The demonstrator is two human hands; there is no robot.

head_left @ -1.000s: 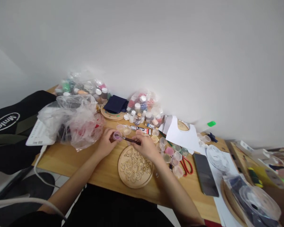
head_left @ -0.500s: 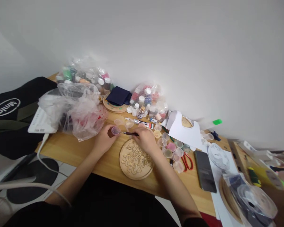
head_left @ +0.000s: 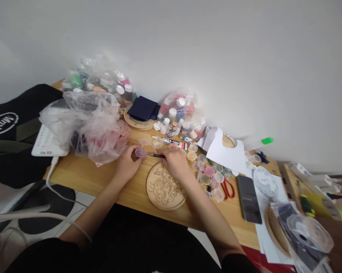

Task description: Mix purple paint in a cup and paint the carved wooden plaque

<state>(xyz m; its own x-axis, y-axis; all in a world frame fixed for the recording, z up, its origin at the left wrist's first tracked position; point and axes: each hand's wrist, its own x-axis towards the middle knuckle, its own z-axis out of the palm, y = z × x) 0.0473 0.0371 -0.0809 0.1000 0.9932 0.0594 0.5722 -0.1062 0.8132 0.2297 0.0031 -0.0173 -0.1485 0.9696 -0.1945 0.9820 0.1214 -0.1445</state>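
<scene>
As it runs crosswise, the dark tool (head_left: pixel 158 156) points left

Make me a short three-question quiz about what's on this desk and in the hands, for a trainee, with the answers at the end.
1. True or false: the left hand holds the small purple-tinted round cup.

2. Multiple choice: what does the right hand hold?
A) The red-handled metal scissors
B) The slim dark-handled tool
C) The black rectangular phone

3. Fill in the blank: beyond the round pale wooden disc with the gold floral line pattern lies a white, black and red tube printed "____".

Key: 1. True. 2. B. 3. B-7000.
</scene>
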